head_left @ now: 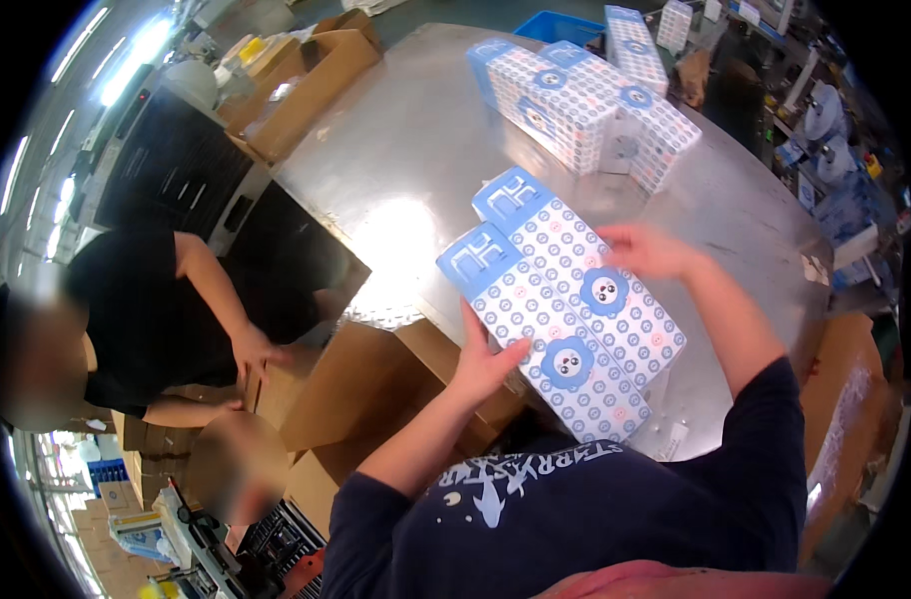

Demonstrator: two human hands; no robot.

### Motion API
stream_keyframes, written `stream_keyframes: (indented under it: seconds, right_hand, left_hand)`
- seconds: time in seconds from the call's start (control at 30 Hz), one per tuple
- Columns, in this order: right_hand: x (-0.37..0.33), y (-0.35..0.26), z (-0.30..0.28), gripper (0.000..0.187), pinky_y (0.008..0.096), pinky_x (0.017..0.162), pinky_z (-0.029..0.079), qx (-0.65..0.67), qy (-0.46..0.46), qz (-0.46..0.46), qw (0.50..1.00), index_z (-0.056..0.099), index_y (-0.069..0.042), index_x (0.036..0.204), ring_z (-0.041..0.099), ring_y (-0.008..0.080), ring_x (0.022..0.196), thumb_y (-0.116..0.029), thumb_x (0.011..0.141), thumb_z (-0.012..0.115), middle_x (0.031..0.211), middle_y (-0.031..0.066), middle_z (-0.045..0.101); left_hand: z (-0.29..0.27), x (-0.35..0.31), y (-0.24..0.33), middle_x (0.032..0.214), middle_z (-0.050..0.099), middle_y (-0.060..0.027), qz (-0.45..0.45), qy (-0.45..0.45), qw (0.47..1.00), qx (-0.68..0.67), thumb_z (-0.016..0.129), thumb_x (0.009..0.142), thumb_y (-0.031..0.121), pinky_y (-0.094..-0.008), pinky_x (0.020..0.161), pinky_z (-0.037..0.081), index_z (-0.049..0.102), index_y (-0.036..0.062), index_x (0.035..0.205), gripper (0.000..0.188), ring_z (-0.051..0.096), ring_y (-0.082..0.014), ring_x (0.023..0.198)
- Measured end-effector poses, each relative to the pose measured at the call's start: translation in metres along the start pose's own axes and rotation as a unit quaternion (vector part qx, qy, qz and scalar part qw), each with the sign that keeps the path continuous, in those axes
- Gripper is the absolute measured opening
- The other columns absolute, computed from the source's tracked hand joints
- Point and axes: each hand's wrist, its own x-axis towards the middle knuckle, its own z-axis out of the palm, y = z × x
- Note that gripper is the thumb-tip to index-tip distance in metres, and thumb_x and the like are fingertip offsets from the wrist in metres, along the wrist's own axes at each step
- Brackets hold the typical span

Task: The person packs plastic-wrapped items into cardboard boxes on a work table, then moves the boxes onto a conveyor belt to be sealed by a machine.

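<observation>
Two long white cartons with blue ends and a printed cartoon pattern lie side by side at a slant in front of me. The left carton (567, 361) sits nearer to me than the right carton (600, 285). My left hand (483, 357) grips the left carton's outer edge, thumb on top and fingers along its side. Against the outer side of the right carton, toward its far end, presses my right hand (652, 250) with bent fingers. The pair is held between both hands; the undersides are hidden.
More patterned cartons (565, 105) stand at the back of the metal table (395, 130), near a blue bin (560, 27). An open cardboard box (360, 384) is at the table's left edge. A co-worker's hand (259, 351) rests beside it. Cardboard (840, 399) stands at the right.
</observation>
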Motion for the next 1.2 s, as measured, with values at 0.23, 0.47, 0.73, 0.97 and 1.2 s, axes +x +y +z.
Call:
stream_keyframes:
  seconds: [0.23,0.47,0.73,0.97,1.2]
  right_hand:
    - [0.131,-0.017,-0.078,0.054,0.0426,0.091,0.042,-0.443,0.456,-0.061,0.769,0.051,-0.015,0.124,0.047,0.0328,0.112,-0.032,0.075,0.065,0.123,0.0167,0.049]
    - [0.013,0.01,-0.03,0.062,0.041,0.091,0.041,-0.486,0.275,-0.119,0.821,0.053,-0.015,0.12,0.046,0.0351,0.109,-0.018,0.061,0.069,0.118,0.0173,0.046]
    - [-0.063,0.13,-0.024,0.064,0.0315,0.085,0.047,0.312,-0.001,0.051,0.949,0.041,0.0,0.13,0.056,0.0163,0.1,-0.033,0.08,0.063,0.115,0.0098,0.057]
    - [-0.063,0.087,0.011,0.064,0.0341,0.089,0.046,0.364,0.033,-0.008,0.931,0.038,0.002,0.131,0.055,0.0209,0.106,-0.019,0.075,0.063,0.12,0.0124,0.055]
    - [-0.133,0.038,0.036,0.072,0.0359,0.09,0.045,0.159,-0.017,-0.134,0.978,0.049,0.0,0.122,0.054,0.0212,0.108,-0.001,0.056,0.077,0.119,0.0111,0.056]
  left_hand:
    - [-0.006,-0.004,0.005,0.137,0.031,-0.0136,-0.022,0.069,0.997,0.026,0.067,0.077,0.013,-0.0338,0.085,0.043,-0.006,0.011,0.144,0.099,0.043,-0.0245,0.116]
    - [-0.017,0.0,0.004,0.134,0.04,-0.0068,-0.083,0.117,0.989,0.044,0.063,0.082,0.021,-0.0287,0.068,0.046,0.0,0.0154,0.144,0.088,0.053,-0.0213,0.104]
    - [-0.001,-0.002,-0.007,0.127,0.044,-0.0135,-0.105,0.017,0.994,0.027,0.056,0.081,0.01,-0.0359,0.086,0.05,0.007,0.0119,0.141,0.077,0.051,-0.0246,0.112]
    - [0.0,-0.031,0.025,0.126,0.043,-0.0143,-0.007,-0.003,1.0,-0.027,0.064,0.07,0.005,-0.0381,0.091,0.046,0.01,0.0078,0.138,0.087,0.049,-0.0247,0.114]
    - [-0.014,-0.095,0.04,0.119,0.055,-0.0115,0.153,-0.112,0.982,-0.005,0.074,0.066,0.006,-0.0385,0.092,0.044,0.047,0.0017,0.123,0.063,0.053,-0.0236,0.111]
